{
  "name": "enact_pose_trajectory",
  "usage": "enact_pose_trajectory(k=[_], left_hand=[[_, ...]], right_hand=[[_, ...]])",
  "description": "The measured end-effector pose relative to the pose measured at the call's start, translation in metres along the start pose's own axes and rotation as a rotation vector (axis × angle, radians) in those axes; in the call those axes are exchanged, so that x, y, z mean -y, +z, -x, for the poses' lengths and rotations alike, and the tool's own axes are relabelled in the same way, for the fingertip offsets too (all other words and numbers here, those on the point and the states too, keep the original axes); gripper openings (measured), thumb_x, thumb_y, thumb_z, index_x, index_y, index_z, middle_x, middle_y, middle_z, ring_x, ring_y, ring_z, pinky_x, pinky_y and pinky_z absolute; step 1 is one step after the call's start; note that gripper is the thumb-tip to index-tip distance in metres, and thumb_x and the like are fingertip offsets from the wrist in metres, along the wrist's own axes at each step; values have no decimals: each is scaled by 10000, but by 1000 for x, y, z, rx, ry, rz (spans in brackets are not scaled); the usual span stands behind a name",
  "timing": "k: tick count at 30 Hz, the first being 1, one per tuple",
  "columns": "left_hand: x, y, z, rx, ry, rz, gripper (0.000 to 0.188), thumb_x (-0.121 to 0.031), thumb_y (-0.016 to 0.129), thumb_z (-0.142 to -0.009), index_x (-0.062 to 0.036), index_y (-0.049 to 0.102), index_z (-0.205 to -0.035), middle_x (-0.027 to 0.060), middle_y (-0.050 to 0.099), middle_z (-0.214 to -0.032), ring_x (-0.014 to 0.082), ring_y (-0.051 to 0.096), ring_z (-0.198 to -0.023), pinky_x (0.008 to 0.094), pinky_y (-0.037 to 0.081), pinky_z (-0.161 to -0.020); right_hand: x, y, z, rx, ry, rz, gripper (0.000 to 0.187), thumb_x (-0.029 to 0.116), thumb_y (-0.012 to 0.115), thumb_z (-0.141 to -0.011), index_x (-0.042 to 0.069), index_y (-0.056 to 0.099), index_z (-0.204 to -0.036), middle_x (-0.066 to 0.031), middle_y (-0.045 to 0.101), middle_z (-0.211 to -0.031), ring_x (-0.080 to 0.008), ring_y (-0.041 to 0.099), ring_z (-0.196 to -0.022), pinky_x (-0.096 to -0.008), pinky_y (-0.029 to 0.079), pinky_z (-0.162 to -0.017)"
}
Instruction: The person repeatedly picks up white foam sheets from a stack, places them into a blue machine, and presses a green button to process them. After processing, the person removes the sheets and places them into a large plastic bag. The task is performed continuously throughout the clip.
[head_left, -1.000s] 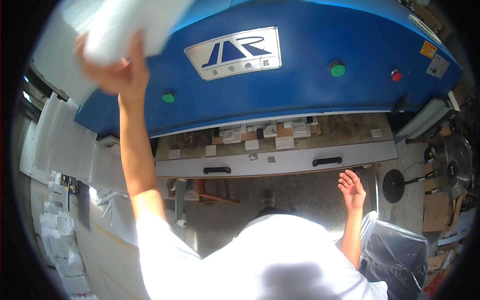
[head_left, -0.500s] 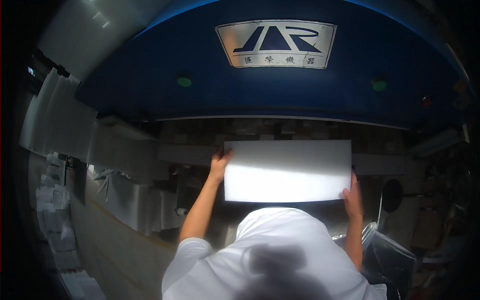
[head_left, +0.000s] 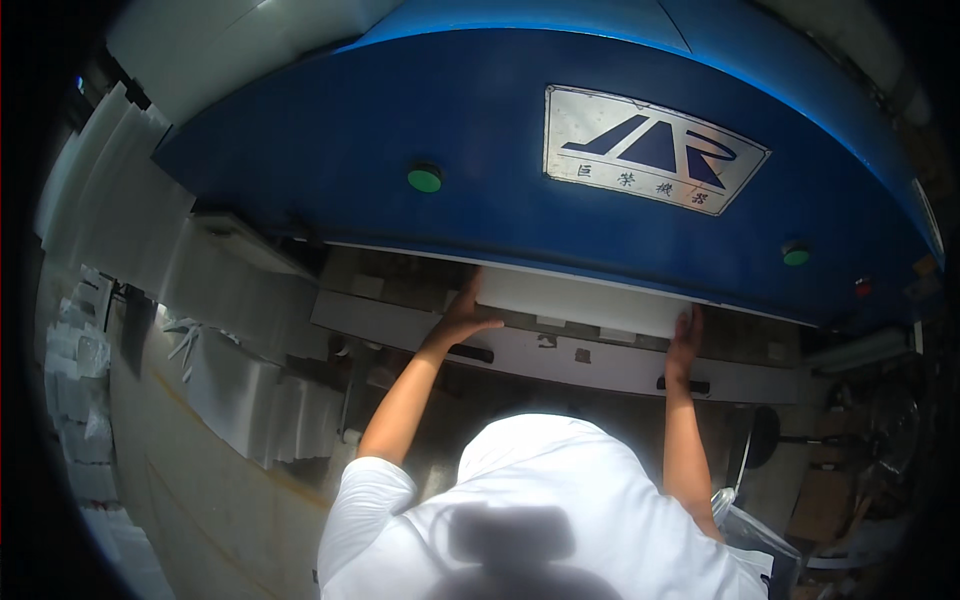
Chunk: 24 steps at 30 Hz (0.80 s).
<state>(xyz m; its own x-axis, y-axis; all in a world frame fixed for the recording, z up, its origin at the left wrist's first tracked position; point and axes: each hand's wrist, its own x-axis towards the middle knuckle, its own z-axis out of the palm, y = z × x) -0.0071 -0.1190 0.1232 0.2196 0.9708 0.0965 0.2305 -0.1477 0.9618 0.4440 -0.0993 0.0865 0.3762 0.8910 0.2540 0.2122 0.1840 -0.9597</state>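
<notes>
A white foam sheet [head_left: 580, 297] lies on the bed of a blue press [head_left: 480, 140], its far part hidden under the press's front. At the sheet's left edge is my left hand [head_left: 463, 315], open, with fingers stretched forward against the side and thumb spread toward the right. Along the right edge my right hand [head_left: 684, 345] is also open, fingers extended and touching the sheet's side. Neither hand is wrapped round the foam. The fingertips of the left hand are partly in shadow.
Two green buttons [head_left: 424, 177] and a red one [head_left: 862, 287] sit on the press front. White foam stacks [head_left: 110, 190] stand at the left, with more [head_left: 240, 400] below. A black-handled pale ledge [head_left: 580, 355] runs before the bed. Right, a fan [head_left: 893, 430] stands near clear plastic [head_left: 755, 535].
My hands have moved forward with the foam sheet, from in front of my body onto the bed under the press. Both grips have loosened. The view has turned.
</notes>
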Motion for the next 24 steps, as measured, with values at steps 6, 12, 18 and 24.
enact_pose_trajectory(k=[6, 12, 18, 24], left_hand=[[30, -12, -46, -129, 41, -610, 903, -285, 845, -720, -51, 374, -1455, 191, 434, -1453, 352, 443, -1314, 427, 371, -1083], [42, -21, -78, -75, -63, -424, 466, -269, 758, -821, 8, 609, -1165, 191, 636, -1167, 350, 591, -1119, 442, 457, -955], [64, -9, -85, -151, 64, -734, 383, -214, 697, -869, -7, 607, -1179, 189, 633, -1163, 361, 585, -1098, 430, 457, -957], [58, -7, -89, -45, -15, -614, 457, -255, 706, -870, -25, 584, -1245, 199, 615, -1197, 376, 574, -1109, 441, 443, -973]], right_hand=[[-4, 23, -21, 272, -175, 102, 567, 275, 638, -961, -21, 445, -1404, -149, 526, -1381, -248, 474, -1271, -363, 335, -1084], [-24, 21, -54, 416, -52, 388, 452, 214, 669, -919, -21, 550, -1287, -185, 586, -1308, -329, 539, -1218, -410, 402, -1031], [-83, 9, -69, 396, -259, 768, 416, 182, 630, -925, -3, 551, -1289, -229, 565, -1320, -416, 509, -1228, -423, 402, -1043], [-77, 5, -71, 496, -110, 764, 476, 210, 628, -917, 54, 516, -1353, -215, 511, -1379, -416, 451, -1287, -459, 378, -1071]])
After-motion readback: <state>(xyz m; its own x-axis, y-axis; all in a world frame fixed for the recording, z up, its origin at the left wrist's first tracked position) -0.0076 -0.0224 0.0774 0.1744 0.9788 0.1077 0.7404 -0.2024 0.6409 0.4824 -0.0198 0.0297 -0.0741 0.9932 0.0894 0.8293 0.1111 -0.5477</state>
